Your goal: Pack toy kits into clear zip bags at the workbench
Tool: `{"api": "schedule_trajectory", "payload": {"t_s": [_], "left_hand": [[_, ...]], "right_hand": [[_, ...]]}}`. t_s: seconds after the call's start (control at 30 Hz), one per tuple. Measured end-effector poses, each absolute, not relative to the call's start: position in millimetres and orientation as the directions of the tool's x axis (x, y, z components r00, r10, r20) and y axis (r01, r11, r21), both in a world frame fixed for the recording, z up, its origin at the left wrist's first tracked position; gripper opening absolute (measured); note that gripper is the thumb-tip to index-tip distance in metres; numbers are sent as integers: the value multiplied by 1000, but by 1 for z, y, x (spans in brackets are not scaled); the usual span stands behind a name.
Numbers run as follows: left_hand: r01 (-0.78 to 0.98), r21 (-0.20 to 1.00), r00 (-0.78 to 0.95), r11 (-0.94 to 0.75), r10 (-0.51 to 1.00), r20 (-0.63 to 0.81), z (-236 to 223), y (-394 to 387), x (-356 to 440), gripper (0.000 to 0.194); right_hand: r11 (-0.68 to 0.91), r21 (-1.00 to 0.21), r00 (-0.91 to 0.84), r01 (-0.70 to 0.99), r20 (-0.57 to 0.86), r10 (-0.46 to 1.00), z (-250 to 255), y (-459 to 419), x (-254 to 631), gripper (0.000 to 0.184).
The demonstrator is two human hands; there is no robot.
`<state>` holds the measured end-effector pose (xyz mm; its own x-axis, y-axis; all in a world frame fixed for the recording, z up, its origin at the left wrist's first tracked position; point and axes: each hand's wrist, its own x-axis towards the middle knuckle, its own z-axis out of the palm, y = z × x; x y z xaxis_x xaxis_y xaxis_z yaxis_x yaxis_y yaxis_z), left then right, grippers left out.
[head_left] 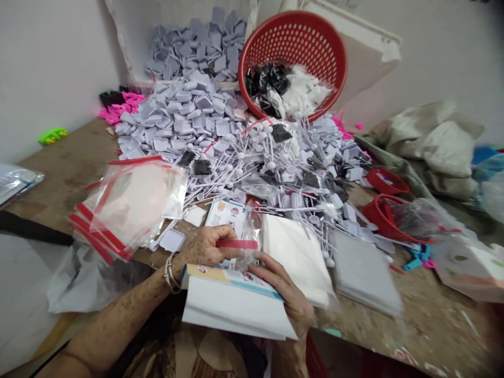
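A small packing workshop: a worn wooden surface (59,173) is heaped with moulded white plastic pieces (189,115), with a red plastic basket (275,31) tipped at 12 o'clock, resealable bags (129,205) at 9 o'clock, and stuffed cloth sacks (433,147) at 3 o'clock, beside a bare plaster wall (51,68).

Printed white paper pad (232,310), hand-held
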<state>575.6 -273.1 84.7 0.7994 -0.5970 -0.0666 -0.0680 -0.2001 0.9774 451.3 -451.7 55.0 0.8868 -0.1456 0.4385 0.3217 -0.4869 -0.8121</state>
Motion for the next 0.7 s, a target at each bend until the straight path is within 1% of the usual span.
{"api": "schedule_trajectory", "payload": {"t_s": [0.1, 0.27, 0.33, 0.4, 0.43, 0.47, 0.5, 0.53, 0.6, 0.63, 0.67, 0.7], "left_hand": [[-91, 978, 773, -189, -632, -50, 86, -274, 575, 31], [-58, 991, 708, -121, -705, -45, 80, -275, 577, 31], [-66, 989, 733, -135, -679, -44, 71, -272, 579, 30], [-120, 977, 795, -174, -606, -10, 63, -267, 583, 26], [-178, 962, 830, -207, -556, 34, 60, -264, 584, 23], [-265, 932, 855, -249, -506, 108, 59, -261, 585, 20], [-374, 878, 858, -300, -471, 205, 60, -258, 586, 19], [-494, 793, 833, -356, -457, 313, 63, -255, 586, 24], [-723, 545, 688, -425, -511, 515, 73, -250, 585, 42], [-808, 409, 589, -424, -570, 573, 79, -246, 584, 47], [-867, 292, 495, -403, -631, 597, 86, -243, 584, 48], [-904, 210, 420, -372, -684, 597, 93, -240, 583, 47]], "right_hand": [[-503, -806, 894, 311, 427, -132, 56, -450, 449, 25], [-491, -816, 895, 303, 421, -147, 56, -456, 449, 26], [-481, -833, 904, 275, 394, -167, 58, -466, 449, 27], [-483, -834, 918, 269, 374, -135, 61, -478, 449, 30], [-490, -825, 925, 281, 370, -92, 63, -484, 450, 31], [-503, -813, 930, 294, 365, -46, 65, -489, 451, 32], [-519, -799, 932, 303, 362, -12, 67, -492, 452, 32], [-538, -785, 934, 306, 356, 10, 70, -494, 455, 31], [-570, -769, 942, 290, 333, 30, 79, -493, 460, 29], [-576, -766, 947, 287, 319, 47, 84, -492, 464, 28], [-573, -765, 948, 294, 308, 76, 90, -490, 467, 28], [-563, -768, 949, 305, 296, 112, 96, -489, 471, 29]]}}
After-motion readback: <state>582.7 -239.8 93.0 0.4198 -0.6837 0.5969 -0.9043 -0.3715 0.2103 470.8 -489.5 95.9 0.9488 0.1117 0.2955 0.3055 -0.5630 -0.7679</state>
